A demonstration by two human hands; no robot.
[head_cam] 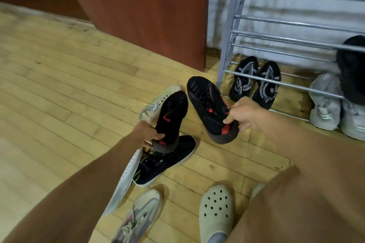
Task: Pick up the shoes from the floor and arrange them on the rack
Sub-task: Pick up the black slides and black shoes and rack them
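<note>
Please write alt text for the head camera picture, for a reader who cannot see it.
The left hand grips one black-and-red shoe by its heel, and the right hand grips its mate, above a wooden floor where other shoes lie. To the right stands a metal rack, with a black-and-grey pair and grey shoes at its bottom.

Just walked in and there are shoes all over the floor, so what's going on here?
A person is moving shoes to the metal rack. The left hand grips one black shoe with red accents by its heel, and the right hand grips its mate the same way. A black-and-grey pair and a grey pair sit low in the rack. A dark sneaker with green trim, a white sneaker and a pastel sneaker lie on the floor.
</note>
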